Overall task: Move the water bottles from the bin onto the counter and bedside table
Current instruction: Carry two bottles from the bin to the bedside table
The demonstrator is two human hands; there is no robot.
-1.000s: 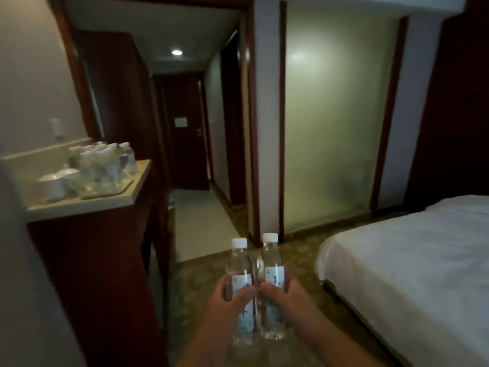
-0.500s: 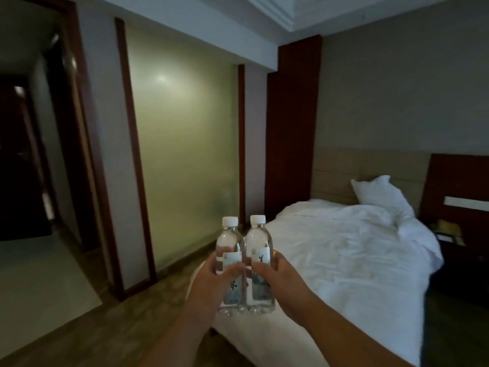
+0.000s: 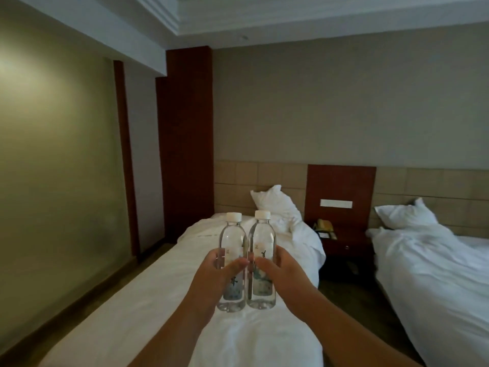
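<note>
Two clear water bottles with white caps stand upright side by side in front of me, held over the near bed. My left hand (image 3: 214, 276) grips the left bottle (image 3: 232, 239) around its label. My right hand (image 3: 283, 274) grips the right bottle (image 3: 262, 239) the same way. The bottles touch each other. The dark wooden bedside table (image 3: 344, 243) stands between the two beds at the far wall, well beyond my hands.
A white bed (image 3: 185, 313) lies straight ahead under the bottles, with a pillow (image 3: 275, 202) at its head. A second white bed (image 3: 434, 274) is on the right. A telephone (image 3: 325, 225) and a card sit on the bedside table. A narrow floor gap (image 3: 352, 300) runs between the beds.
The view has swung right from the hallway and counter to the beds. Both hands keep the same grip on the two bottles, and the bedside table has come into view.
</note>
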